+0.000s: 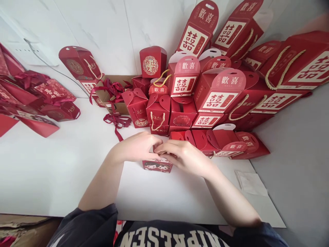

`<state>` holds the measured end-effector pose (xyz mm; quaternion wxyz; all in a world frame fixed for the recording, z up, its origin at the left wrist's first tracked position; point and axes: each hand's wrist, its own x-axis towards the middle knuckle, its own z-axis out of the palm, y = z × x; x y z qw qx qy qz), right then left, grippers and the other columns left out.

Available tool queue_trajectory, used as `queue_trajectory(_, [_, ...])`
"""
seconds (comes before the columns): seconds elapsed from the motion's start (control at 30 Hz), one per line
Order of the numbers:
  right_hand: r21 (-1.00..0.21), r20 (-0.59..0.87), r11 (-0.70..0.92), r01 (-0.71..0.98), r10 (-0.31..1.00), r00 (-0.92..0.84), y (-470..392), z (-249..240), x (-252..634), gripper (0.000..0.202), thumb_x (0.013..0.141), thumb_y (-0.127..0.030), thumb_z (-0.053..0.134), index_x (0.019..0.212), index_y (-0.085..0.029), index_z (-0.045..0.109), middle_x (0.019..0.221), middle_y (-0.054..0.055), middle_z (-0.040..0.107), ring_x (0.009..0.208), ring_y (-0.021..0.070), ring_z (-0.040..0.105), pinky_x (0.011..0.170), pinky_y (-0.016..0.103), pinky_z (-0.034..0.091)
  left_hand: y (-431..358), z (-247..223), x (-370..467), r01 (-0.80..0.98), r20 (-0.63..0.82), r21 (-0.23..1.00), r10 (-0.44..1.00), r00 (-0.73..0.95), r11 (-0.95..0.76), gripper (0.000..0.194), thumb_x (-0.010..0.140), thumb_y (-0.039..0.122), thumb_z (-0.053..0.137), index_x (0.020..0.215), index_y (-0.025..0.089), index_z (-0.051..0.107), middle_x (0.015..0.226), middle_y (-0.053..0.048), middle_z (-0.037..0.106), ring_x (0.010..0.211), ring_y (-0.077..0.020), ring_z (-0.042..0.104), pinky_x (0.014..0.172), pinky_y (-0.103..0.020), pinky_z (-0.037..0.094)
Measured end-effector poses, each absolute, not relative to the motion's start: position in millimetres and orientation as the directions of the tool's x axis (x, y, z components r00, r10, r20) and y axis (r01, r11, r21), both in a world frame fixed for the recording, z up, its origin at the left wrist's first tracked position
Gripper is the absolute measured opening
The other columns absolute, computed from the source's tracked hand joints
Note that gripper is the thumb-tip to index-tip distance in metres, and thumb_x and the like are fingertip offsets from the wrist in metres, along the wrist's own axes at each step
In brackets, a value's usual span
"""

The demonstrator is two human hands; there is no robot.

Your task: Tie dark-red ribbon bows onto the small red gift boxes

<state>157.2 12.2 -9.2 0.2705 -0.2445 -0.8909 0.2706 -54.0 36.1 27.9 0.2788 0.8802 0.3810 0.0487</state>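
Note:
A small red gift box [157,166] with two cartoon faces on its front stands upright on the white table. My left hand [140,146] curls round its top from the left, and part of its fingers is hidden behind the box. From the right, my right hand [183,156] pinches at the top flaps, fingers and thumb bent together. The two hands nearly meet over the box and cover most of its upper part. Just behind them stands a red box with a gold rope handle [158,111].
Stacked red gift boxes [218,92] fill the back right against the wall. A cardboard carton [104,92] holds dark red ribbons, with a loose ribbon bow [118,120] before it. Ribboned red boxes [60,109] lie at left. A white paper [250,183] lies right, on the white table [64,171].

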Motion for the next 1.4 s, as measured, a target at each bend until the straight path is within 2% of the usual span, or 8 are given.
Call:
queue_trajectory(0.17, [-0.631, 0.460, 0.754, 0.186, 0.555, -0.693, 16.9, -9.0, 158.7, 0.019, 0.101, -0.026, 0.050, 0.110, -0.021, 0.066, 0.103, 0.006, 0.072, 0.091, 0.0160, 0.067, 0.079, 0.027, 0.052, 43.9, 14.2, -73.6, 0.533, -0.160, 0.755, 0.682, 0.714, -0.381, 0.017, 0.080, 0.032, 0.073, 0.081, 0.015, 0.076, 0.078, -0.004, 0.071, 0.071, -0.0155, 0.065, 0.064, -0.022, 0.048])
queue_trajectory(0.33, [-0.250, 0.575, 0.830, 0.499, 0.542, -0.613, 24.7, -14.4, 159.3, 0.024, 0.101, -0.019, 0.046, 0.105, -0.018, 0.070, 0.107, 0.011, 0.072, 0.095, 0.0233, 0.065, 0.081, 0.037, 0.047, 43.7, -5.8, -93.3, 0.439, -0.028, 0.817, 0.734, 0.679, -0.374, 0.015, 0.076, 0.033, 0.078, 0.078, 0.018, 0.080, 0.089, -0.008, 0.069, 0.078, -0.0161, 0.065, 0.072, -0.025, 0.053])
queue_trajectory(0.4, [-0.204, 0.546, 0.754, 0.624, 0.617, -0.567, 27.2, -19.4, 157.2, 0.027, 0.100, -0.013, 0.044, 0.102, -0.015, 0.070, 0.102, 0.013, 0.072, 0.092, 0.0248, 0.064, 0.077, 0.037, 0.046, 43.1, -17.7, -97.1, 0.346, -0.019, 0.888, 0.728, 0.685, -0.302, 0.017, 0.074, 0.033, 0.081, 0.078, 0.016, 0.079, 0.084, -0.009, 0.069, 0.076, -0.0169, 0.066, 0.070, -0.027, 0.054])
queue_trajectory(0.67, [-0.720, 0.260, 0.579, 0.381, 0.735, -0.626, 22.5, -13.5, 157.8, 0.022, 0.097, -0.017, 0.049, 0.106, -0.019, 0.069, 0.094, 0.004, 0.073, 0.080, 0.0151, 0.068, 0.071, 0.024, 0.048, 48.7, -63.1, -100.4, 0.100, 0.049, 0.986, 0.817, 0.575, -0.130, 0.034, 0.058, 0.031, 0.091, 0.060, 0.013, 0.062, 0.066, -0.005, 0.065, 0.064, -0.0166, 0.062, 0.068, -0.033, 0.055])
queue_trajectory(0.8, [-0.774, 0.254, 0.523, 0.357, 0.772, -0.582, 23.3, -13.2, 156.8, 0.018, 0.094, -0.018, 0.056, 0.095, -0.019, 0.073, 0.083, 0.002, 0.073, 0.069, 0.0131, 0.065, 0.066, 0.023, 0.048, 47.0, -64.1, -100.2, 0.062, 0.089, 0.986, 0.815, 0.573, -0.152, 0.031, 0.059, 0.027, 0.091, 0.059, 0.013, 0.063, 0.066, -0.004, 0.062, 0.062, -0.0139, 0.058, 0.063, -0.030, 0.052])
queue_trajectory(0.97, [-0.818, 0.272, 0.480, 0.318, 0.809, -0.521, 26.5, -29.3, 143.1, 0.020, 0.094, -0.019, 0.055, 0.094, -0.020, 0.076, 0.100, 0.006, 0.070, 0.085, 0.0154, 0.067, 0.078, 0.027, 0.052, 43.8, -60.4, -97.4, 0.135, 0.085, 0.975, 0.863, 0.499, -0.174, 0.033, 0.056, 0.032, 0.091, 0.059, 0.012, 0.065, 0.074, 0.000, 0.054, 0.060, -0.0099, 0.053, 0.054, -0.024, 0.047])
queue_trajectory(1.2, [-0.998, 0.011, 0.045, 0.048, 0.833, -0.553, 26.0, -45.4, 125.7, 0.018, 0.090, -0.028, 0.062, 0.096, -0.019, 0.075, 0.089, 0.004, 0.076, 0.083, 0.0181, 0.073, 0.074, 0.029, 0.057, 42.7, -59.8, -95.3, 0.183, 0.099, 0.961, 0.875, 0.474, -0.208, 0.033, 0.055, 0.035, 0.091, 0.061, 0.013, 0.067, 0.072, 0.000, 0.052, 0.062, -0.0110, 0.053, 0.056, -0.023, 0.046])
queue_trajectory(1.4, [-0.997, 0.029, 0.060, 0.038, 0.826, -0.563, 24.8, -44.4, 127.5, 0.019, 0.091, -0.030, 0.060, 0.098, -0.018, 0.074, 0.090, 0.005, 0.076, 0.084, 0.0183, 0.073, 0.075, 0.030, 0.057, 43.0, -60.1, -94.9, 0.181, 0.112, 0.957, 0.867, 0.485, -0.225, 0.037, 0.057, 0.035, 0.091, 0.059, 0.012, 0.062, 0.070, 0.000, 0.051, 0.062, -0.0107, 0.051, 0.056, -0.023, 0.044])
